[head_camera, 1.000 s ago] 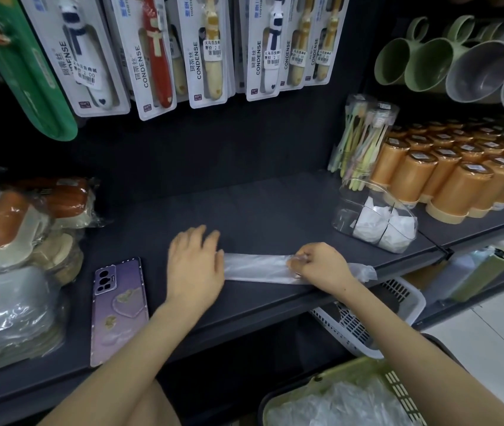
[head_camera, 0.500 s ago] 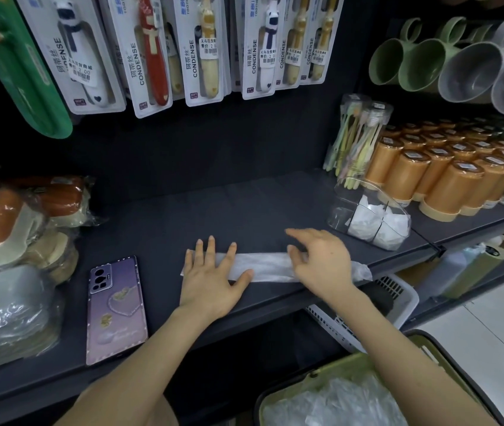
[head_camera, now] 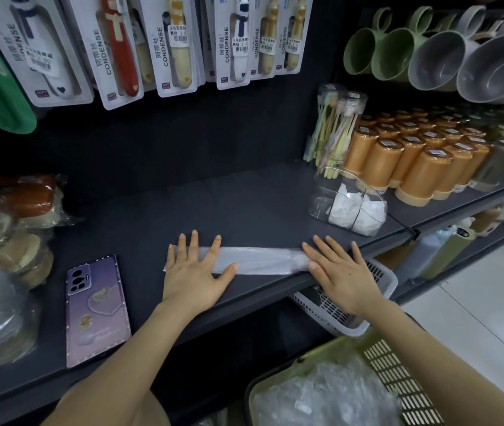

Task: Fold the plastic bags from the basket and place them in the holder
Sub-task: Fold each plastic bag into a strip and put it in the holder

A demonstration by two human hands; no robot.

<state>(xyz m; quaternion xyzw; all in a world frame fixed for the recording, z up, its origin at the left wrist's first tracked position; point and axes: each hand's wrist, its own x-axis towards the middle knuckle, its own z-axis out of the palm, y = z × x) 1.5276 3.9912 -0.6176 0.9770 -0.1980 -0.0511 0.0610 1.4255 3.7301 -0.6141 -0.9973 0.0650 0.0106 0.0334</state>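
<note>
So compared to a moment ago, the right hand [head_camera: 343, 275] has let go of its pinch and slid out to the right end of the bag. Both palms are now spread wide apart on it.

Nearest to the camera, bottom right, there's the yellow-green basket [head_camera: 398, 376] with a heap of crinkly loose bags [head_camera: 321, 398] waiting their turn. Just above that, at the front lip of the dark shelf [head_camera: 214, 207], lies the plastic bag [head_camera: 260, 259], already folded into a long narrow strip. The left hand [head_camera: 195, 272] lies flat on its left end and the right hand flat on the other, fingers straight, neither gripping anything. My guess is they're pressing the air out and flattening the crease so it doesn't spring open before the next fold.

A purple phone [head_camera: 97, 309] sits at lower left, out of the way. Further back on the right stands the clear holder [head_camera: 321, 192] with white folded bags [head_camera: 358, 210] inside, within easy reach. Behind it are orange canisters [head_camera: 423, 167].
</note>
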